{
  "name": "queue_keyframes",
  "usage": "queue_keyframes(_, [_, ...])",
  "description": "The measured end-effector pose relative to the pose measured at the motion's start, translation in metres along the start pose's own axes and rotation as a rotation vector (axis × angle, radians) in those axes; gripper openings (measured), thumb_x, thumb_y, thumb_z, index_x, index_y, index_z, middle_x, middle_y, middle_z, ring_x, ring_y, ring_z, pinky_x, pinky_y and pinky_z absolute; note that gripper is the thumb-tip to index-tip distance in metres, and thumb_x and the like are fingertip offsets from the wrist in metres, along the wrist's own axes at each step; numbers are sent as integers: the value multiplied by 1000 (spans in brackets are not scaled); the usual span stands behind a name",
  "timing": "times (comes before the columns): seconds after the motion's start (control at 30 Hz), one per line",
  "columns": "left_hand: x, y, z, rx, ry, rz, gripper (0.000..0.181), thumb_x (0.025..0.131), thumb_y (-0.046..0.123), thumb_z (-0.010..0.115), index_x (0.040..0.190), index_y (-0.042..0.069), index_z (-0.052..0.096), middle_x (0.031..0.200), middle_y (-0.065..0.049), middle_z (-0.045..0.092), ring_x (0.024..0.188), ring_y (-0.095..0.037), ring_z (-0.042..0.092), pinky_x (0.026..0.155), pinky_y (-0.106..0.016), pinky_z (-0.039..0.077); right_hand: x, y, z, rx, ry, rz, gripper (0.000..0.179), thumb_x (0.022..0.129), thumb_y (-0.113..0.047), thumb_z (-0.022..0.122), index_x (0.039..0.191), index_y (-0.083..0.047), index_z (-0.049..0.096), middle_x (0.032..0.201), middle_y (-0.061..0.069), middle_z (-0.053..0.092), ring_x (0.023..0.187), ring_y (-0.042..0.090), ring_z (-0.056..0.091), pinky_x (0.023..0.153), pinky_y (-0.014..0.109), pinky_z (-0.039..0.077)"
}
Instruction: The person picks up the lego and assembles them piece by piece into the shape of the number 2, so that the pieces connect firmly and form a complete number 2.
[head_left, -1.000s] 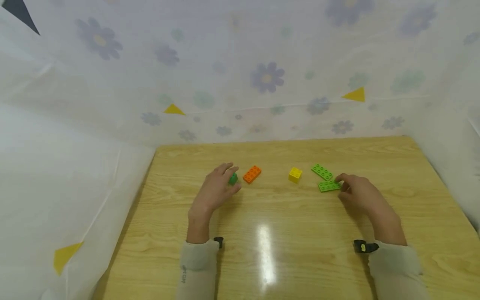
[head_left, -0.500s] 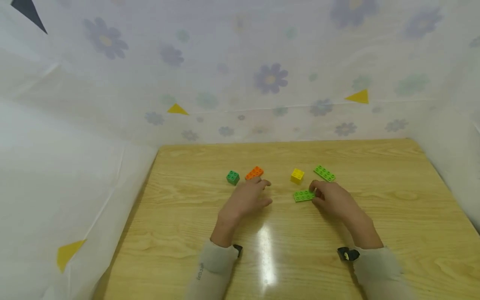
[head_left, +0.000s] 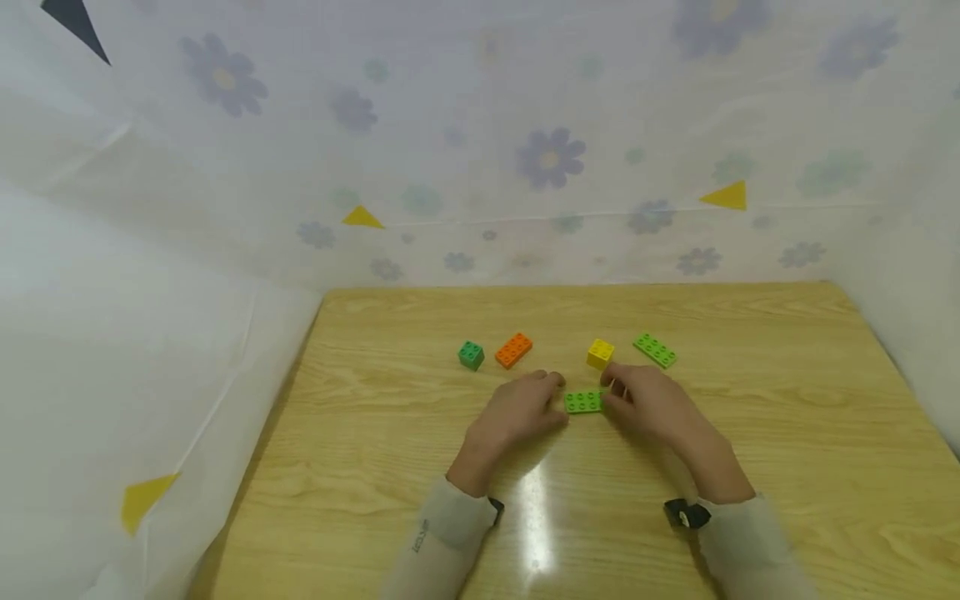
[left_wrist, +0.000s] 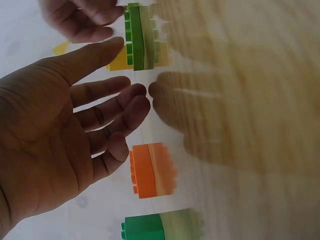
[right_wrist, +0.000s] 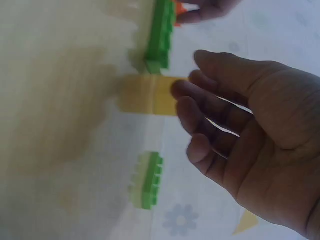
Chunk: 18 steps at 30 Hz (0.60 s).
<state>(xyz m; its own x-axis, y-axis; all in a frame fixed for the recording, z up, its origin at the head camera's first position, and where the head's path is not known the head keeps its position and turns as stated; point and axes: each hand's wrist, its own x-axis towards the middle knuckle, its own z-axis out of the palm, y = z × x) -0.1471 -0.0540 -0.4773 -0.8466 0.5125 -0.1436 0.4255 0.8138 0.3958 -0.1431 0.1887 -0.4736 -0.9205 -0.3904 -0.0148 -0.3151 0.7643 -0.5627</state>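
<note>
The flat light-green plastic brick [head_left: 582, 402] has been moved nearside of the yellow cubic plastic brick [head_left: 600, 354], reachable by left hand [head_left: 516, 408] and right hand [head_left: 651, 398]; fingers relaxed, nothing gripped

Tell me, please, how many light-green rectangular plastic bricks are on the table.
2: one light-green rectangular plastic brick is between the left hand and the right hand; the other is farther back, right of the yellow cube-shaped plastic brick.
</note>
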Motion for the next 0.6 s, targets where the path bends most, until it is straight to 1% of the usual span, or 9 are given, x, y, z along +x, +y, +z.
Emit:
queue_keyframes(0.07, [3,2,1,15,0,-4,45,98,32,74,139,15,64,117,0,69,87,-9,59,79,-29,53,4,1,-9,2,59,31,20,103,-18,72,118,-5,70,94,5,70,75,17,61,65,37,51])
queue_keyframes(0.13, [6,4,2,36,-2,-2,42,98,32,75,136,16,66,114,1,69,85,-8,59,77,-28,52,9,3,-15,-1,113,64,29,102,-22,73,123,-3,69,105,13,70,82,25,64,67,42,54])
queue_keyframes(0.17, [8,5,4,43,-6,1,40,98,31,75,133,16,67,111,2,69,85,-8,58,76,-28,52,11,4,-17,-3,127,80,34,102,-25,73,126,-1,68,111,16,69,86,30,66,69,46,55])
queue_keyframes(0.23, [11,6,6,62,-16,10,35,97,31,76,128,16,69,106,3,68,83,-8,58,73,-26,51,16,6,-19,-7,129,114,44,101,-29,75,132,1,65,123,22,65,97,36,67,75,52,57])
queue_keyframes(0.3, [14,7,9,74,-27,11,31,98,31,77,124,17,69,103,4,67,80,-7,58,71,-25,50,20,8,-17,-10,110,138,51,100,-31,76,135,3,64,128,25,62,104,41,65,81,57,56])
queue_keyframes(0.37, [15,6,11,82,-31,5,29,97,31,78,122,18,70,101,5,66,80,-7,57,70,-24,49,25,10,-13,-17,90,146,54,99,-33,76,136,5,63,129,26,61,108,43,64,84,59,55])
queue_keyframes(0.43, [16,5,12,85,-23,-2,29,98,30,78,122,18,70,101,5,66,80,-6,57,70,-24,50,30,12,-9,-31,79,145,54,99,-33,76,134,6,64,128,26,62,109,44,63,85,59,55])
queue_keyframes(0.6, [18,-2,10,66,14,9,27,99,26,75,124,18,69,101,4,65,81,-8,57,70,-25,50,40,14,-3,-61,83,113,45,100,-27,76,130,6,65,122,25,65,104,41,65,84,57,55])
